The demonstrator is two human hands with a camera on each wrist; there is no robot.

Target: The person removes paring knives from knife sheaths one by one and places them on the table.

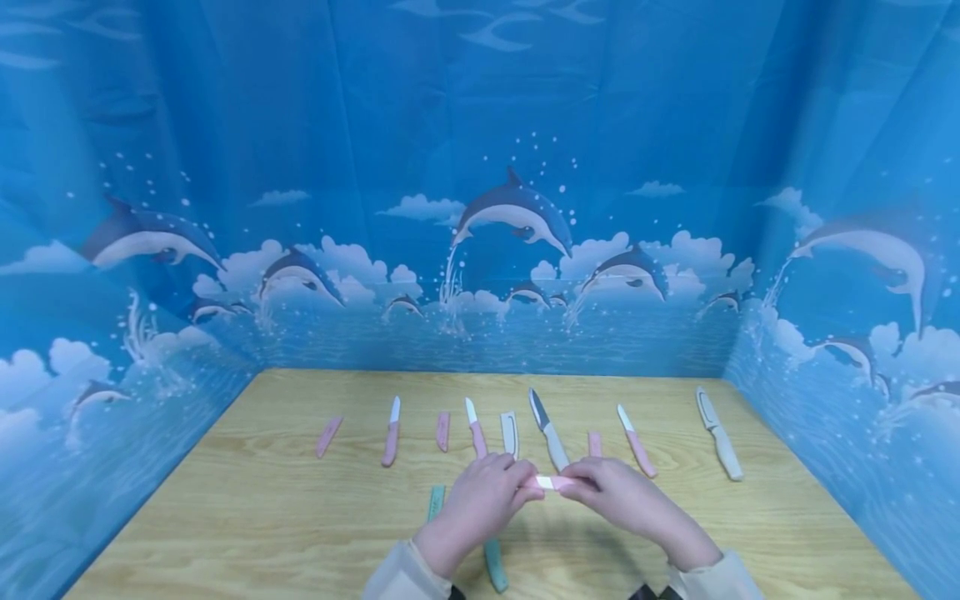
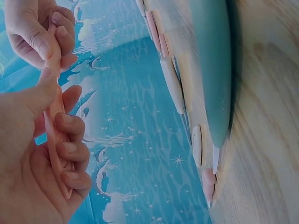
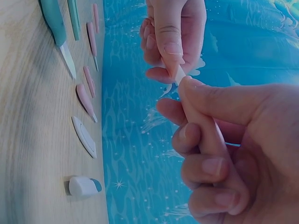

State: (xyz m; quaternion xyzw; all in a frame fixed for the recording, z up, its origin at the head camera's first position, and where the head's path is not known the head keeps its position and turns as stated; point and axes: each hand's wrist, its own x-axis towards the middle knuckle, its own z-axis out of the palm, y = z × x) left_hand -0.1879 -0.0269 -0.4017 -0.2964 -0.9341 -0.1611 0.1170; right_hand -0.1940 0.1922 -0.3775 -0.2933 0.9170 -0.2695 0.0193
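Above the table, my right hand (image 1: 626, 496) grips the pink handle (image 3: 210, 135) of a small knife, its fingers curled round it and the thumb along it. A pink sheath (image 2: 57, 140) lies in my left hand (image 1: 486, 496), held between thumb and curled fingers. The two hands meet nearly end to end, and a short stretch of white blade (image 1: 545, 482) shows between sheath and handle. In the right wrist view the blade's far end is hidden at the left fingers. Below the left hand lie a green knife (image 1: 495, 567) and a green sheath (image 1: 437, 502).
Across the wooden table (image 1: 285, 517) lie pink knives (image 1: 392, 433) and pink sheaths (image 1: 328, 437), a white sheath (image 1: 510, 433), a white-handled knife with a dark blade (image 1: 550, 429), and a white sheathed knife (image 1: 718, 433) at far right. Blue dolphin-print curtains (image 1: 495, 342) enclose the back and sides.
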